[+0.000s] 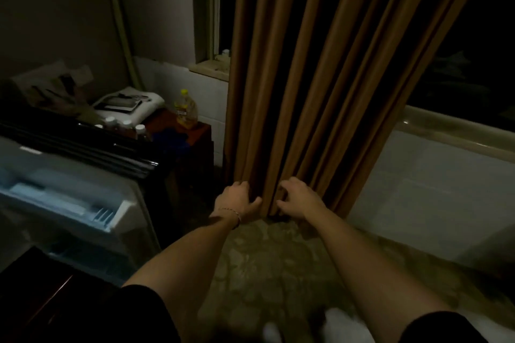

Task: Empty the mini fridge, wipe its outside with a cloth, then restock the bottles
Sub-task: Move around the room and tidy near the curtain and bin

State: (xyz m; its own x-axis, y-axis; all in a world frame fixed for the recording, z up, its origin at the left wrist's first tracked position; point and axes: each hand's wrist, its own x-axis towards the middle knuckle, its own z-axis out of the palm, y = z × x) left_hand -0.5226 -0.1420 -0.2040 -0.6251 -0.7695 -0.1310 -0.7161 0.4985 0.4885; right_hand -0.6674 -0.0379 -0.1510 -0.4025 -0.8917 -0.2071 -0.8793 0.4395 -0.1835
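left hand (pixel 239 202) low at the foot of the brown curtain (pixel 320 78), fingers curled round 1 fold, thumb pressed against the cloth; thin bracelet (pixel 231 212) at the wrist. right hand (pixel 297 199) just beside it, fingers bent into the next fold, gripping the same curtain. both forearms stretched forward over a patterned floor (pixel 267 267), dark sleeves at the bottom edge.

to the left, mini fridge (pixel 83 153) with its door (pixel 64 203) swung open toward the camera; pale door shelf visible, blurred, contents impossible to tell. dark glossy top of the fridge above it. behind that top, about 3 or 4 small bottles (pixel 126 127) with white caps, bunched close together, their footing hidden by the fridge. beside them a dark wooden side table (pixel 200 131) carrying a yellow-capped bottle (pixel 186 110) of yellowish liquid, upright, near the far corner, and a dark blue cloth (pixel 172 139) crumpled on the near part. farther back, a white folded bundle (pixel 131 104) with flat dark items on top.

window sill (pixel 209 68) behind the curtain's left edge, small pale container on it, too dim to identify. to the right, long pale ledge (pixel 446 125) under a dark window.
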